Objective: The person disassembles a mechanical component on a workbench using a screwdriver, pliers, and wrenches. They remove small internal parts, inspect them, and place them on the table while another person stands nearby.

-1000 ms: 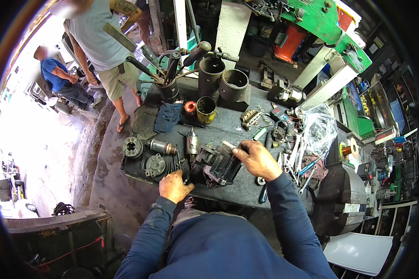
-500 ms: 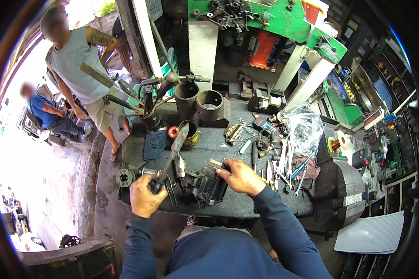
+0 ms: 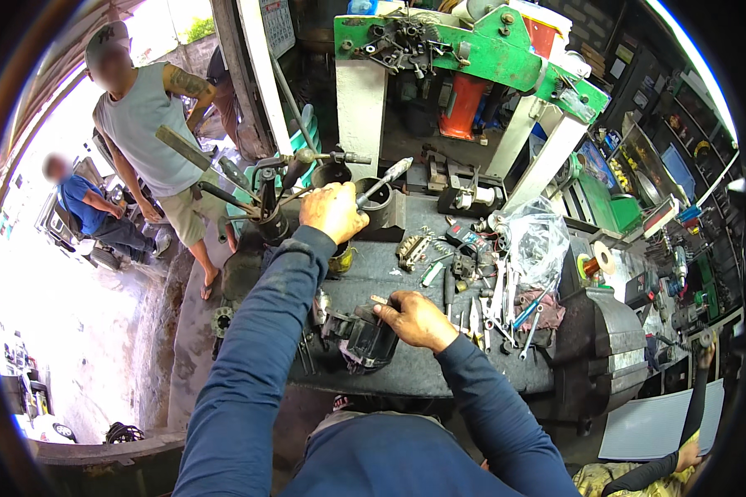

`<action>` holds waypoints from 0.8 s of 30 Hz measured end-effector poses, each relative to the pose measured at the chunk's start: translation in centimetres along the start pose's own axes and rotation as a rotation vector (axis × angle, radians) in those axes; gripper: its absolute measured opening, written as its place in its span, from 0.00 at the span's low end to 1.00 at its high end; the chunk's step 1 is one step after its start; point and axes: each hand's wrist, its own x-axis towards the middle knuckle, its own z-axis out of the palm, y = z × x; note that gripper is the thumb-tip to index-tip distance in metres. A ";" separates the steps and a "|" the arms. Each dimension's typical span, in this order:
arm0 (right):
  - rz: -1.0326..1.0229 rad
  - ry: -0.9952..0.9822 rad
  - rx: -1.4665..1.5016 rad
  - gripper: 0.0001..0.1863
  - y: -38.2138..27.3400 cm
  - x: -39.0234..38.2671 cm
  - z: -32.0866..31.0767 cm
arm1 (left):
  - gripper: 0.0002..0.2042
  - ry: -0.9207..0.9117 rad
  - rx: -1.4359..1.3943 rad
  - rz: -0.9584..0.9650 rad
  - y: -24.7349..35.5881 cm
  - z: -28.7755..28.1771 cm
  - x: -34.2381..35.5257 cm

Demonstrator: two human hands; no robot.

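Observation:
My left hand (image 3: 333, 214) is closed on a long tool with a grey shaft (image 3: 383, 184) that thickens toward its pale tip; its handle is hidden in my fist. The tool points up and right, over the open dark metal cylinders (image 3: 377, 211) at the back of the bench. My right hand (image 3: 423, 321) pinches a thin pale stick (image 3: 379, 300) between thumb and finger. That hand sits beside and against a black, roughly cylindrical machine part (image 3: 370, 343) lying near the bench's front edge.
Wrenches (image 3: 491, 319), pliers and a clear plastic bag (image 3: 539, 240) cover the bench's right side. A can of hammers and bars (image 3: 271, 224) stands back left. A green frame (image 3: 489, 62) rises behind. Two people (image 3: 145, 124) are at left; another person's arm (image 3: 696, 398) shows lower right.
My left hand has moved up and forward with the tool, from the bench's front left to the cylinders. My right hand has barely moved. Another person has appeared at lower right.

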 end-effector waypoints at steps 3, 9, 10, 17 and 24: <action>-0.015 0.031 -0.029 0.27 0.2 0.4 0.5 | 0.24 -0.044 0.009 -0.029 0.0 0.0 -0.5; -0.181 0.052 -0.054 0.30 2.0 1.3 1.3 | 0.32 0.306 -0.018 0.089 1.0 -2.1 -6.2; -0.216 0.085 -0.090 0.29 2.3 1.3 1.0 | 0.31 0.404 -0.071 0.119 0.7 -2.6 -8.1; -0.252 -0.047 0.152 0.18 2.6 1.3 -0.7 | 0.27 0.055 -0.212 -0.095 3.0 0.3 -20.6; -0.208 -0.173 0.035 0.15 3.9 2.6 -1.3 | 0.30 -0.066 -0.507 -0.142 2.8 4.0 -20.7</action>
